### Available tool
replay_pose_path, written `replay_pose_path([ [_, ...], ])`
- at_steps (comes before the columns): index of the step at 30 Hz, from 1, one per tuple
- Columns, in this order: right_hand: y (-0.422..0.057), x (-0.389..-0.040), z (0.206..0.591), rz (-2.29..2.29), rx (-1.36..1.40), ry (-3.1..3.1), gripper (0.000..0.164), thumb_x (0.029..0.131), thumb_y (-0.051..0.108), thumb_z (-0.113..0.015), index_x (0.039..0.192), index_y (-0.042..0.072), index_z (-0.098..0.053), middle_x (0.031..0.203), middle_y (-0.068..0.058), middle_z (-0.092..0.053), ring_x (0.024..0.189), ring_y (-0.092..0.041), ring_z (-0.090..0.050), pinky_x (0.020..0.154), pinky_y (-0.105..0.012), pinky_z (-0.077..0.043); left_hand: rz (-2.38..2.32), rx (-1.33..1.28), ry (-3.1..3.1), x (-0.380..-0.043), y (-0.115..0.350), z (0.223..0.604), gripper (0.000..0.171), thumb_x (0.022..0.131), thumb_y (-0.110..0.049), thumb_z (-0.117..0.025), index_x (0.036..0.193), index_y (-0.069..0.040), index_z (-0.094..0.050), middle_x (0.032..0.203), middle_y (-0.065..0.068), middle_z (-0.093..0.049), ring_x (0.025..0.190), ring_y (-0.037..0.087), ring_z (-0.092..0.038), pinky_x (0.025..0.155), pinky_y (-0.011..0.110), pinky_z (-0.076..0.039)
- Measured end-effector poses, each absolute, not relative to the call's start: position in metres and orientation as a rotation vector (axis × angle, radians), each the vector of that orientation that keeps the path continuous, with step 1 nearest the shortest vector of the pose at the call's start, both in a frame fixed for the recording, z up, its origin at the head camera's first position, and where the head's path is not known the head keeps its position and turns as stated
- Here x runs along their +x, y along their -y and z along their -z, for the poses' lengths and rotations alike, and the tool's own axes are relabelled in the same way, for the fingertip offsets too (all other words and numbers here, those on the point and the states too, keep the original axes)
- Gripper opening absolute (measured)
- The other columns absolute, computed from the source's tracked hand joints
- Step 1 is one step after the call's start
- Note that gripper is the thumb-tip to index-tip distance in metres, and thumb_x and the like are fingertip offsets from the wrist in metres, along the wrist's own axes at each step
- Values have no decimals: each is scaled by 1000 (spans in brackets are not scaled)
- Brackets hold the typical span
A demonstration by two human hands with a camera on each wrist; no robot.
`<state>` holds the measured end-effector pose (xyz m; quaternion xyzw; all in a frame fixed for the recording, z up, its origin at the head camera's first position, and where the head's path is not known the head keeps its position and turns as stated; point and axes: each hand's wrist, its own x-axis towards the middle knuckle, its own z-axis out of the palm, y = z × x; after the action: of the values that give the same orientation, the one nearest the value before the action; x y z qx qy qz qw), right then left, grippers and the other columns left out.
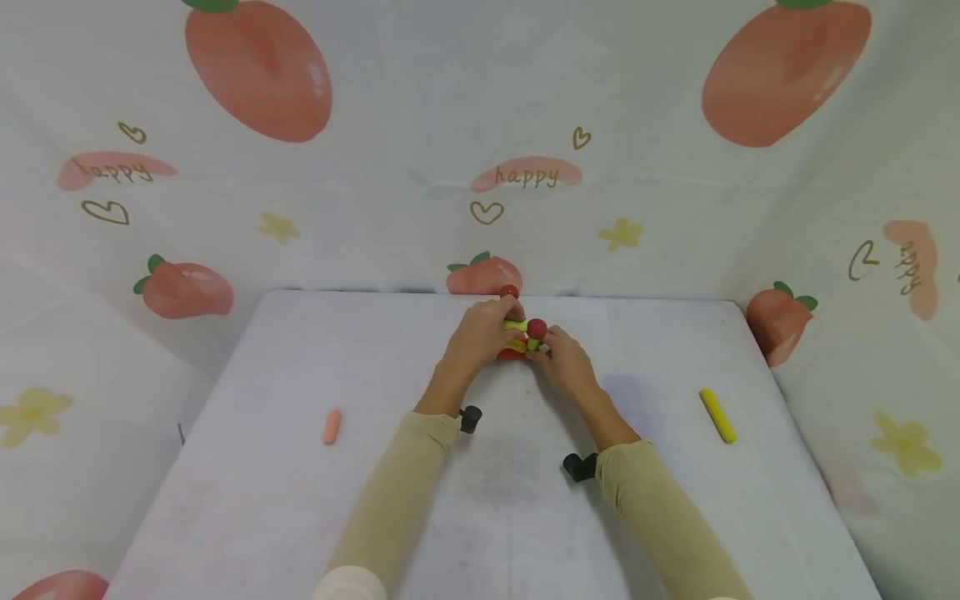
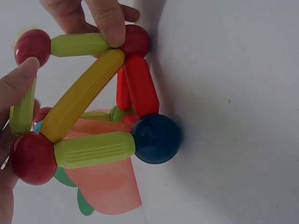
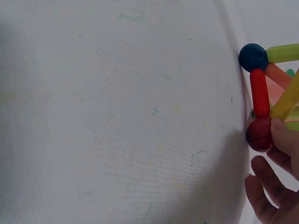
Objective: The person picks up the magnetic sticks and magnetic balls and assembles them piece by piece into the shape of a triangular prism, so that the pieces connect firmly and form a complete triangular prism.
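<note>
A frame of toy building sticks and balls [image 2: 96, 149] stands near the table's back edge. Light green, yellow and red sticks join its red balls and a dark blue ball [image 2: 156, 139]. In the head view, my left hand [image 1: 483, 333] grips the upper left part of the frame. The left wrist view shows that thumb at an upper red ball [image 2: 32, 47] and a light green stick. My right hand [image 1: 568, 365] pinches the lower right corner, its thumb at a low red ball [image 3: 259, 134] where the yellow stick [image 3: 287, 100] meets it. The frame's far side is partly hidden.
On the left of the white table [image 1: 495, 517] lies a short orange stick [image 1: 332, 427]. A longer yellow stick [image 1: 717, 415] lies on the right. A cloth with printed fruit hangs right behind the table's back edge.
</note>
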<state>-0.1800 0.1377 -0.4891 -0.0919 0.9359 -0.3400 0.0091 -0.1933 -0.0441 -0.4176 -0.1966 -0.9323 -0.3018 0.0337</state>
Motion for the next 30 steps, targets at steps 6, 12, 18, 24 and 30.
replay_pose_path([
  [6,-138,-180,488,1042,-305,-2929,29,93,22,-76,114,3,-71,108,-9,-66,93,-27,-68,85,-43,-58,797,-591,2737,-189,55,422,39,78,-26,-89,111,-13,-73,106,1,-76,107,23,-59,100,40,-50],
  [12,-139,-180,488,1035,-306,-2950,26,93,22,-75,111,3,-71,107,-9,-66,94,-27,-68,83,-43,-57,763,-543,2635,-186,67,430,33,79,-26,-89,107,-16,-77,99,-2,-78,100,21,-54,89,40,-46],
  [18,-137,-180,489,1032,-305,-2935,28,94,22,-74,113,3,-71,109,-9,-66,94,-27,-68,85,-43,-58,666,-590,2635,-185,71,429,34,79,-27,-89,110,-17,-77,99,-3,-80,107,24,-54,90,41,-47],
  [24,-134,-180,488,1019,-298,-2931,30,94,23,-74,116,3,-70,111,-10,-66,95,-27,-68,86,-43,-58,800,-535,2685,-180,79,432,46,80,-27,-88,122,-15,-71,117,2,-70,113,25,-56,97,41,-51],
  [30,-135,-179,489,1023,-277,-2927,31,94,23,-74,118,4,-70,113,-10,-66,98,-28,-68,89,-44,-59,1201,-263,2749,-173,86,439,52,86,-28,-83,131,-14,-63,118,3,-61,106,22,-62,93,34,-57],
])
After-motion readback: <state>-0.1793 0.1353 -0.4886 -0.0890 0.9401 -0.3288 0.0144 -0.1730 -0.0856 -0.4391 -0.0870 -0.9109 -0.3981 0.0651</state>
